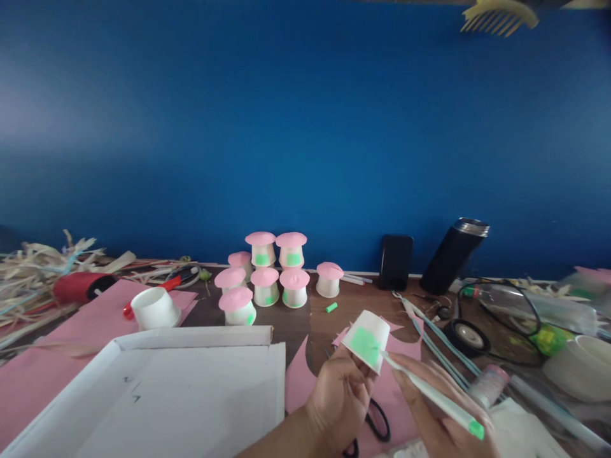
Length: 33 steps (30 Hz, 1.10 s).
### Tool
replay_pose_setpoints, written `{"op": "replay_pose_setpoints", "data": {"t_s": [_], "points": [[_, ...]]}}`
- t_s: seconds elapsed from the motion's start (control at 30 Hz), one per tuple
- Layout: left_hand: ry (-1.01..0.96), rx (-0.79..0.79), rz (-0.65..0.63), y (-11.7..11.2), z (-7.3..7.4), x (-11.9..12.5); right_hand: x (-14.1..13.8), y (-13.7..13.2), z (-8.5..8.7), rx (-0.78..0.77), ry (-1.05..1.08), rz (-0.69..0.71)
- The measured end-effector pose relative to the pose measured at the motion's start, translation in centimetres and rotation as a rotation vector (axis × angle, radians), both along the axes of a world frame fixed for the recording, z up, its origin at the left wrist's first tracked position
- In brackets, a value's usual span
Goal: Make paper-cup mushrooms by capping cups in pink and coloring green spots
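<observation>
A white paper cup (382,332) with a green coloured patch is tilted upside down in my left hand (340,397), whose fingers wrap round its rim. My right hand (442,407) grips a white marker pen (436,394) with a green end; its tip is at the green patch. Behind them lies a small green pen cap (331,307). Pink paper (401,388) and the black handles of scissors (379,423) are beneath my hands. Several upturned cups with pink paper discs on top (265,280) stand near the wall, some stacked, some showing green patches.
A white box lid (200,388) and another white cup (153,310) are at left, beside pink sheets and paper strips (42,273). On the right are a black phone (396,262), a leaning black bottle (451,257), cables and a clear plastic bottle (539,305).
</observation>
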<state>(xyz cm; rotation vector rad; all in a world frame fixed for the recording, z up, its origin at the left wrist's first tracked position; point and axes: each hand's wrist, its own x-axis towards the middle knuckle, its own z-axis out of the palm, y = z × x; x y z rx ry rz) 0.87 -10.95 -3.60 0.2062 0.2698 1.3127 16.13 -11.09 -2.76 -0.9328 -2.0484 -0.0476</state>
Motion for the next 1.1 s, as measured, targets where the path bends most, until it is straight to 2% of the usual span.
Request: {"op": "replay_pose_setpoints", "data": {"t_s": [0.07,0.2,0.37,0.57,0.73,1.1], "points": [[-0.001,-0.003,-0.010,-0.01,0.11,-0.03,0.07,0.07,-0.05,-0.009,0.011,-0.014],[0.010,0.009,-0.010,-0.10,0.39,-0.09,0.09,0.01,0.11,-0.023,-0.043,0.061],[0.029,-0.017,-0.020,-0.12,0.33,-0.01,0.15,0.02,0.46,0.027,-0.012,-0.017],[0.047,-0.003,-0.018,-0.13,0.47,-0.05,-0.10,-0.15,0.39,0.002,-0.030,0.039],[0.057,-0.026,-0.045,-0.11,0.49,-0.07,0.08,-0.02,0.07,0.003,0.023,-0.029],[0.015,0.025,-0.033,-0.21,0.36,0.02,0.66,0.10,-0.31,0.016,-0.004,-0.050]]}}
